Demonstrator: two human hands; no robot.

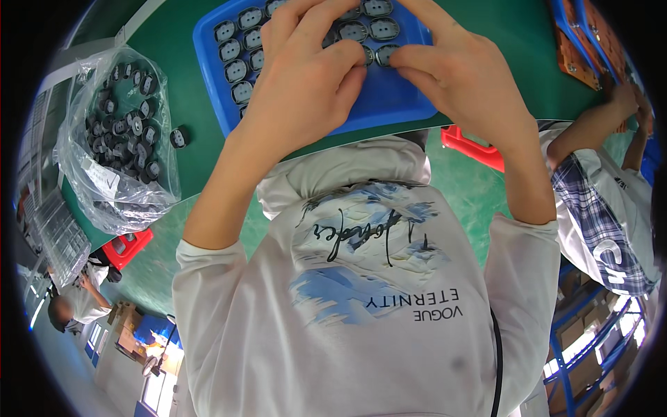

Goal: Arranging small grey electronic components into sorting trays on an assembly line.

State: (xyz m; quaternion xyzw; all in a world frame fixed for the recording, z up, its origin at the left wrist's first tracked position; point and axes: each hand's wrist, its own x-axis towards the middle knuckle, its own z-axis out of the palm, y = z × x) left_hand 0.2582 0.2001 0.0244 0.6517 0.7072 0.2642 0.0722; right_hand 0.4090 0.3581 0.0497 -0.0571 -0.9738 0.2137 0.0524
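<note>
Both hands work over a blue tray (389,104) of small grey oval parts (240,71). The left hand (309,76) and right hand (458,73) meet fingertip to fingertip, their narrow grip pinching one oval part (384,54) against the tray. Left of the grip, a clear bag (114,139) of parts lies on the green worktop (180,42).

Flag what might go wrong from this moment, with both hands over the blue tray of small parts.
The blue tray overhangs the green table's near edge; pressure from the left hand and right hand could tip it. The hands hide several dark oval parts, so one may get knocked out of its row unnoticed. A loose part beside the open plastic bag lies near the edge and may roll off.
</note>
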